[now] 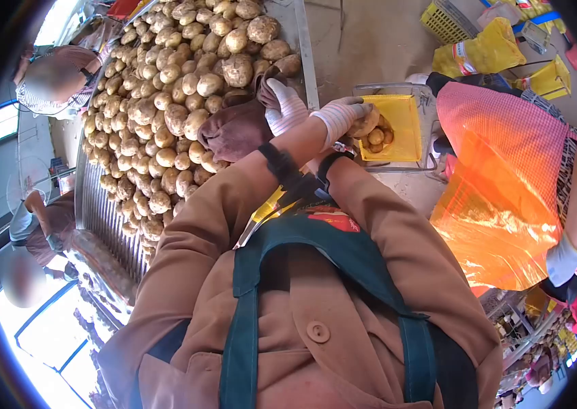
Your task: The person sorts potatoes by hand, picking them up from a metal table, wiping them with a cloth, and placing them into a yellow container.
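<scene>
Both hands wear white gloves with faint pink ribbing, the left hand and the right hand alike. The potato in the left fingers is tan. The potatoes heaped on the grey ribbed table are the same pale brown, speckled with darker dirt. The tray is bright yellow. The cloth by the right hand is dull maroon-brown. The sleeves are light brown, the wristbands black and the apron straps dark green. A neighbour's net bag is vivid orange, with fine pink mesh above it. The crate is yellow.
</scene>
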`<control>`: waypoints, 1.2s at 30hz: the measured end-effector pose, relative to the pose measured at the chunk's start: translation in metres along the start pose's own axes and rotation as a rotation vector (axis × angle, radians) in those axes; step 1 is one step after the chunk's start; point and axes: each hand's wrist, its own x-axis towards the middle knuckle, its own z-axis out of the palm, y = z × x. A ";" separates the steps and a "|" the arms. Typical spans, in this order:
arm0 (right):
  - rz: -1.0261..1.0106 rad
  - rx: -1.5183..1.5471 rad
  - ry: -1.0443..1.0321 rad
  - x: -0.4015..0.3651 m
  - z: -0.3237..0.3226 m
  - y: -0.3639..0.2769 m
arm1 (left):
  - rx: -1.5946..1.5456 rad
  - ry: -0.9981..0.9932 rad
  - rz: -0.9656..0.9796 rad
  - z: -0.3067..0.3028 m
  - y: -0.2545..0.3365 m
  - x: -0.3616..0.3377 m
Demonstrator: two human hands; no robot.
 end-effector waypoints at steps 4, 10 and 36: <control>0.035 -0.057 -0.010 -0.009 -0.023 -0.024 | -0.152 -0.026 -0.003 -0.001 -0.046 0.024; -0.258 0.383 0.076 -0.002 0.006 -0.011 | 0.298 0.227 0.286 -0.012 -0.017 0.000; -0.011 -0.062 -0.032 0.000 -0.003 -0.048 | 1.190 1.311 0.322 -0.394 -0.001 -0.177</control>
